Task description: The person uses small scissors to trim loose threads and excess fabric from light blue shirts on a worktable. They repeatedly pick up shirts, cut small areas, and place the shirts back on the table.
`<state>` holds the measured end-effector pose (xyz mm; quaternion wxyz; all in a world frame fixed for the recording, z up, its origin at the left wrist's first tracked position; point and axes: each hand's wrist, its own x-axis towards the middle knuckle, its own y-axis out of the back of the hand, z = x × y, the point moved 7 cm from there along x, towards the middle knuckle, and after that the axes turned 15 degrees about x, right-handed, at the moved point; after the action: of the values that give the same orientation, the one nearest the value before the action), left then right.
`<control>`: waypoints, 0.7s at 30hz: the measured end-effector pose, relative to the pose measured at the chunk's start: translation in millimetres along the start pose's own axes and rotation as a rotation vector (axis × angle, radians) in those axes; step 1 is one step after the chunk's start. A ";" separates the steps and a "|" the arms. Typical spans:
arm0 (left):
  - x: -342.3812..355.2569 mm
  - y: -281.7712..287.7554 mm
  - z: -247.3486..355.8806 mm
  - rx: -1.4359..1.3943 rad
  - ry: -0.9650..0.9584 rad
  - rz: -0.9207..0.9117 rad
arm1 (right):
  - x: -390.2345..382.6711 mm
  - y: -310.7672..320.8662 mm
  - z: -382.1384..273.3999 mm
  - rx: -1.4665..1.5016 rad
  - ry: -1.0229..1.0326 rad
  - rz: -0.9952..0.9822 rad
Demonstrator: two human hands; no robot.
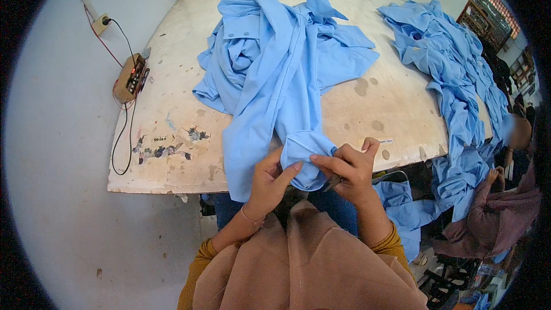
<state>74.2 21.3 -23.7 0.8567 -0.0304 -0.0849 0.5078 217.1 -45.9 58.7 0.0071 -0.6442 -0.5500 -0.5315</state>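
At the near edge of the table (396, 120), our left hand (271, 181) and right hand (351, 172) pinch the blue cuff (303, 148) between them, its sleeve (300, 100) running toward the far side.

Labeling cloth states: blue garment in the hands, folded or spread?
Neither: the blue garment lies crumpled on the table, layers bunched and overlapping; left hand and right hand hold one end.

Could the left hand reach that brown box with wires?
Probably, with a stretch: only blue cloth and tabletop seem to lie between the left hand and the brown box. It would first have to release the cloth.
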 end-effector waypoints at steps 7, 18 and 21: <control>1.9 1.8 11.4 -0.044 0.016 0.025 | -47.8 1.2 74.7 1.096 -0.816 0.430; -38.9 -0.8 40.2 0.999 -0.888 0.291 | -47.7 -4.0 55.7 0.452 -0.227 0.220; -43.7 -16.3 47.8 1.047 -0.905 0.103 | -61.1 46.0 67.8 0.302 -0.247 0.656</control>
<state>59.4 -26.4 20.5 0.6138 0.5978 -0.1761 0.4847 306.3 -66.6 13.4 0.2055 -0.8368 -0.3835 -0.3324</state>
